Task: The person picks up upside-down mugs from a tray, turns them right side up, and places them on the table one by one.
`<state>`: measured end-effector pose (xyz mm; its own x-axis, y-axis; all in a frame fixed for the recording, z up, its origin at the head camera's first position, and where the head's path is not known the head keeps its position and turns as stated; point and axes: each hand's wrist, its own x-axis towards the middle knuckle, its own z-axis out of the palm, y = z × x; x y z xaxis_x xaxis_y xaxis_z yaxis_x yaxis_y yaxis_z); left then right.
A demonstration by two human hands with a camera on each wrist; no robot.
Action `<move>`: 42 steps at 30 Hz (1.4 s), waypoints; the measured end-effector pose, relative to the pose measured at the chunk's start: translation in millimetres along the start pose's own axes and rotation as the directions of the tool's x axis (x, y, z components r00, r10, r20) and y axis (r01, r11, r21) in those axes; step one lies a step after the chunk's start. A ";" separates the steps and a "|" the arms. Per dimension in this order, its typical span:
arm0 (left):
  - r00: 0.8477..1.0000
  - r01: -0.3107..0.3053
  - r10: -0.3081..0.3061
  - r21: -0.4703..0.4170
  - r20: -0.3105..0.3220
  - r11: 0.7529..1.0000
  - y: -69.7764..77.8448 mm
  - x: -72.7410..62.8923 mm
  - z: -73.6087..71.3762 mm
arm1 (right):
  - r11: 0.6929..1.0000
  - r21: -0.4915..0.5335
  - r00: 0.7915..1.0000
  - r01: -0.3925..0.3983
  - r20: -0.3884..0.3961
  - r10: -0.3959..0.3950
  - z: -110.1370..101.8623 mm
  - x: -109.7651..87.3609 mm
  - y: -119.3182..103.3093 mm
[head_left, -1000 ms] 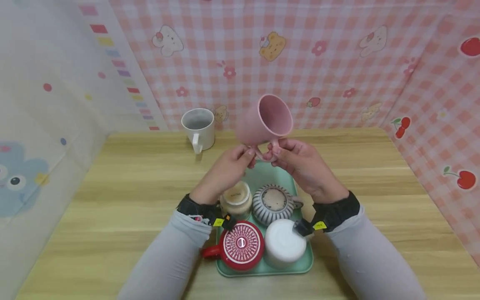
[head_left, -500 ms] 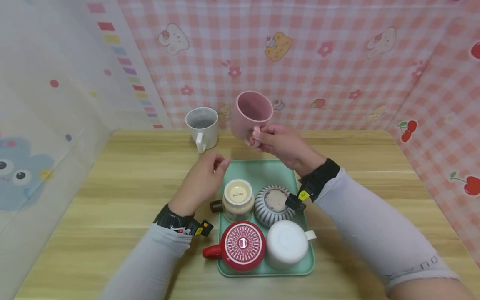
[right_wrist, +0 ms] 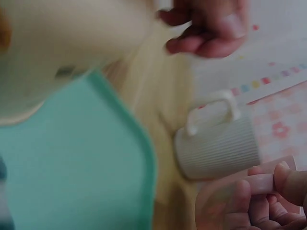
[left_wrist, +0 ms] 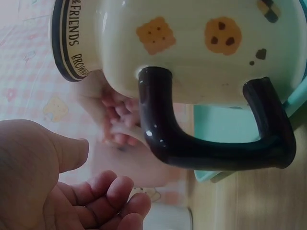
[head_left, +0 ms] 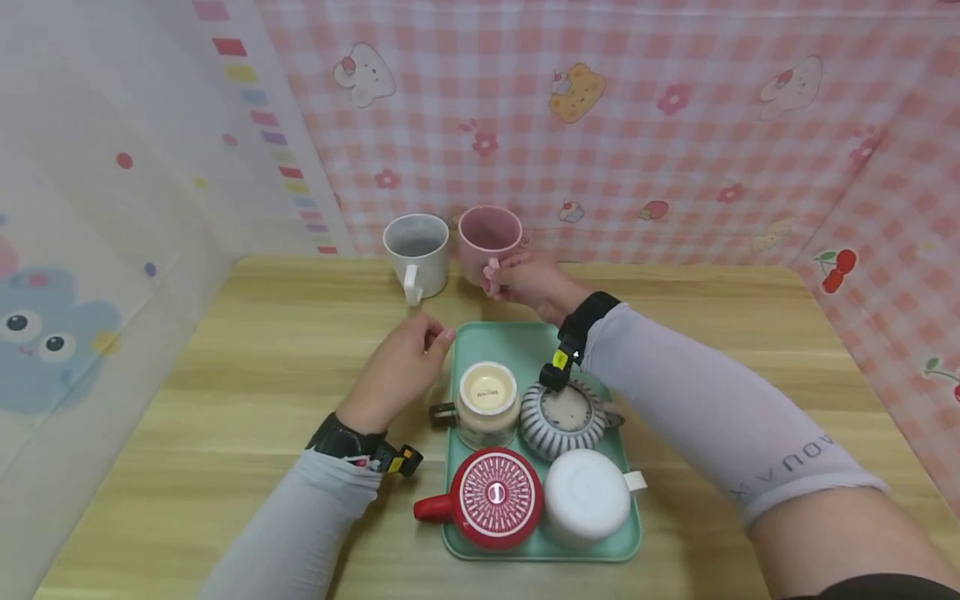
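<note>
My right hand [head_left: 534, 283] grips the handle of a pink mug [head_left: 487, 237], which stands mouth up by the back wall. The right wrist view shows thumb and fingers pinching that handle [right_wrist: 261, 183]. Just left of it is a white ribbed mug [head_left: 422, 262], upright, its handle toward me. Empty and loosely curled, my left hand [head_left: 397, 362] hovers by the left edge of the green tray [head_left: 517, 333]. Closest to it is an upside-down cream mug [left_wrist: 192, 43] with cookie pictures and a dark brown handle [left_wrist: 216, 153].
Also upside down on the tray are a red mug [head_left: 497, 500], a white mug [head_left: 588, 497] and a grey striped cup [head_left: 564, 421]. The red handle sticks out past the tray's left rim. A pink checked cloth [head_left: 637, 150] covers the wall behind the wooden table [head_left: 247, 375].
My left hand has let go of the pink mug and drawn back to the left. The right hand has carried the mug left and down beside the white ribbed mug, turning it upright.
</note>
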<state>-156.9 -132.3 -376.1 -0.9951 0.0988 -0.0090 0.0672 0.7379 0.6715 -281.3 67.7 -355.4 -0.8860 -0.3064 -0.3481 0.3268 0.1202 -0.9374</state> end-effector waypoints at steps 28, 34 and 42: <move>0.999 0.018 -0.018 0.010 0.041 1.000 6.1 0.1 1.6 | 0.978 -0.185 0.995 -0.093 0.018 0.098 9.2 12.9 2.2; 0.999 0.024 -0.025 0.013 0.042 1.000 4.1 -0.2 1.6 | 0.926 -0.378 0.995 -0.012 0.085 0.047 3.3 2.2 -3.1; 0.997 0.054 -0.054 0.005 0.054 0.999 1.4 -0.8 0.1 | 0.761 -0.624 0.975 0.180 0.218 -0.052 -18.8 -27.0 -12.1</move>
<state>-156.0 -131.3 -375.2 -0.9919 0.0942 -0.0854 0.0134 0.7452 0.6667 -267.5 92.3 -334.5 -0.8086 -0.5108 -0.2920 -0.1161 0.6251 -0.7718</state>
